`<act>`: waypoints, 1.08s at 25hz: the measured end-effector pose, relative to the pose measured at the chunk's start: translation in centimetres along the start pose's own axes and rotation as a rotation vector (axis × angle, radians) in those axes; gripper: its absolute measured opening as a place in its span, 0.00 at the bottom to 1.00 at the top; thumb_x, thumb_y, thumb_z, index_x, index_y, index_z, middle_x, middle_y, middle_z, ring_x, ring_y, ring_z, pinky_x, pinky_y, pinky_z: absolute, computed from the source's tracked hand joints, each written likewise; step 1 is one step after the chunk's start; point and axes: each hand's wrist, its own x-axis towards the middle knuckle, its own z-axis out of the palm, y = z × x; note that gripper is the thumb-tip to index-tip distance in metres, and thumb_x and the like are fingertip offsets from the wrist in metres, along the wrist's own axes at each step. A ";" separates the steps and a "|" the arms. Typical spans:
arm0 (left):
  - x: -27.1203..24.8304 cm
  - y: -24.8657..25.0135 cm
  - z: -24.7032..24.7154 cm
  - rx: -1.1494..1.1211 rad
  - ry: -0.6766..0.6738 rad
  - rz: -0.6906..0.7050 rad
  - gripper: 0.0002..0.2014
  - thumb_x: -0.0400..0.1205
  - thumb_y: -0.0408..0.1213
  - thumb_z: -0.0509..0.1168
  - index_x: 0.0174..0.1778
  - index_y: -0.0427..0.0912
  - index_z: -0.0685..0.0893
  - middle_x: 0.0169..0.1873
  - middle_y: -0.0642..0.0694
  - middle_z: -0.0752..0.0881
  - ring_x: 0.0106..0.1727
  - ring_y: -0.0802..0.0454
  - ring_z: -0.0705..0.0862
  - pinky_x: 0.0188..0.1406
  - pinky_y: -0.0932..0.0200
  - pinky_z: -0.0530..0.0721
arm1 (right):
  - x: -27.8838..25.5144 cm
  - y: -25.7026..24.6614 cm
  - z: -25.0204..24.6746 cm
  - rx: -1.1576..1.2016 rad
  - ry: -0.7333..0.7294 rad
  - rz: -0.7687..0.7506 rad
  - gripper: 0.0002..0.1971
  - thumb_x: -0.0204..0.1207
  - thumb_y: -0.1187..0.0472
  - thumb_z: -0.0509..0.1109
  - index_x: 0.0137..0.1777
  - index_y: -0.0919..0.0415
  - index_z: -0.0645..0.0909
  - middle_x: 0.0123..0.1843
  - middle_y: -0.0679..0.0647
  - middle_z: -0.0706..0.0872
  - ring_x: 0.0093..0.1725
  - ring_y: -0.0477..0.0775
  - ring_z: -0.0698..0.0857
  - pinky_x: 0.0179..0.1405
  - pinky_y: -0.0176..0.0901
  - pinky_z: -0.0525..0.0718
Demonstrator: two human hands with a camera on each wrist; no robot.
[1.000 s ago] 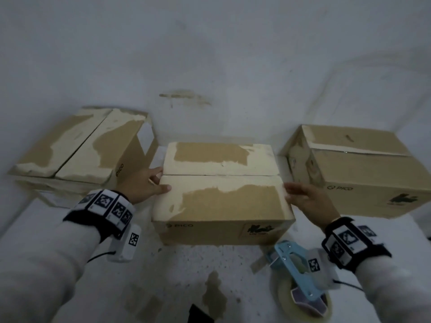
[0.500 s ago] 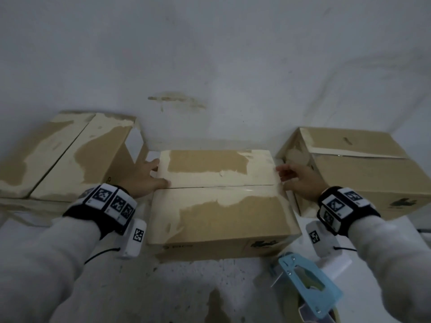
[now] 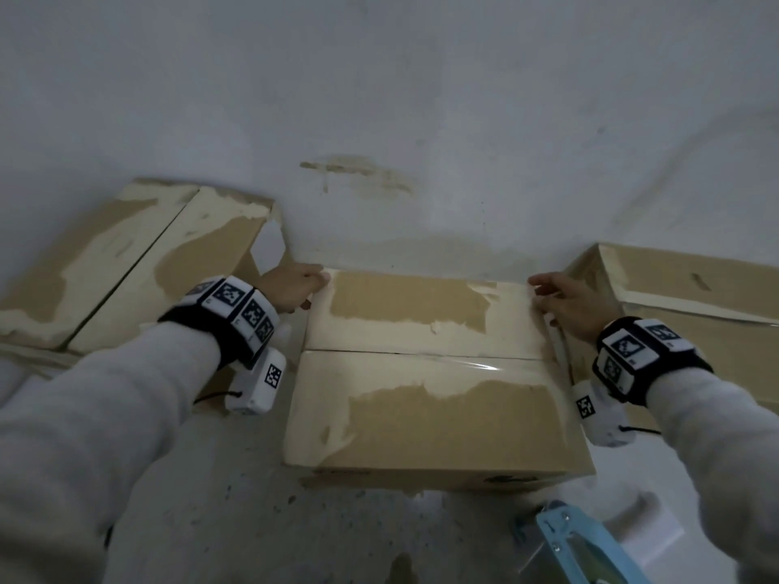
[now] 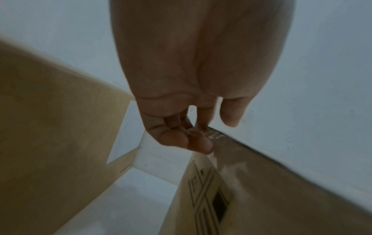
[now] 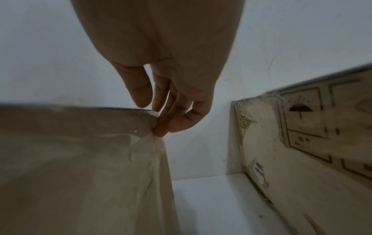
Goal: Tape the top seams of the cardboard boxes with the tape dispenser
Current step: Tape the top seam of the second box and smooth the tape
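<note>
A: Left to right. At the counter's (image 3: 202, 520) left edge, against the back wall, a worn brown cardboard box with scuffed pale patches (image 3: 126, 271); its top seam looks bare of tape.

B: And the left hand (image 3: 291, 286)?

A: At the far left corner of the middle brown cardboard box with torn pale facing (image 3: 421, 398), which sits at the counter's back edge, mid-way along. In the left wrist view the fingers (image 4: 203, 143) are loosely bent, tips touching the corner; I can't tell whether they pinch anything.

B: Its seam?

A: Glossy along the join, so clear tape seems laid. The right hand (image 3: 569, 305) is at the far right corner; in the right wrist view its fingers (image 5: 161, 132) curl onto crinkled clear film folded over that edge, pressing or nipping it.

B: Handling?

A: Judged light and likely empty. The board is stiff along its edges, soft at the flap centres, the facing peeling, so tape may lift fibres. Take it by opposite corners or side walls, never by the flap middles.

B: Further right?

A: A third brown cardboard box with a lifted pale top flap (image 3: 691, 297) at the right edge, seemingly untaped. At the front edge, the light blue plastic tape dispenser (image 3: 586, 545), unheld. Rigid; best gripped by the handle, away from the cutter.
</note>
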 end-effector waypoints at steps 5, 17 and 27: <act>1.1 0.1 -1.0 0.135 0.068 0.054 0.30 0.86 0.44 0.57 0.82 0.41 0.56 0.73 0.38 0.70 0.67 0.41 0.76 0.62 0.54 0.74 | 1.2 -0.3 -0.1 -0.130 -0.033 -0.009 0.16 0.77 0.64 0.64 0.63 0.50 0.79 0.54 0.56 0.79 0.52 0.58 0.80 0.61 0.53 0.79; -0.3 -0.2 -0.9 0.139 0.110 0.198 0.17 0.86 0.43 0.57 0.65 0.40 0.82 0.59 0.41 0.86 0.55 0.49 0.83 0.51 0.64 0.70 | 1.8 -1.3 -0.4 -0.083 -0.151 0.030 0.14 0.76 0.70 0.61 0.54 0.54 0.83 0.57 0.57 0.83 0.64 0.61 0.78 0.63 0.48 0.73; -1.3 -2.2 1.1 0.112 -0.029 0.156 0.23 0.87 0.43 0.51 0.77 0.37 0.67 0.68 0.35 0.78 0.68 0.42 0.76 0.67 0.50 0.71 | -1.6 1.5 1.0 0.101 -0.233 -0.013 0.24 0.84 0.55 0.54 0.79 0.57 0.63 0.77 0.57 0.71 0.78 0.58 0.67 0.81 0.56 0.60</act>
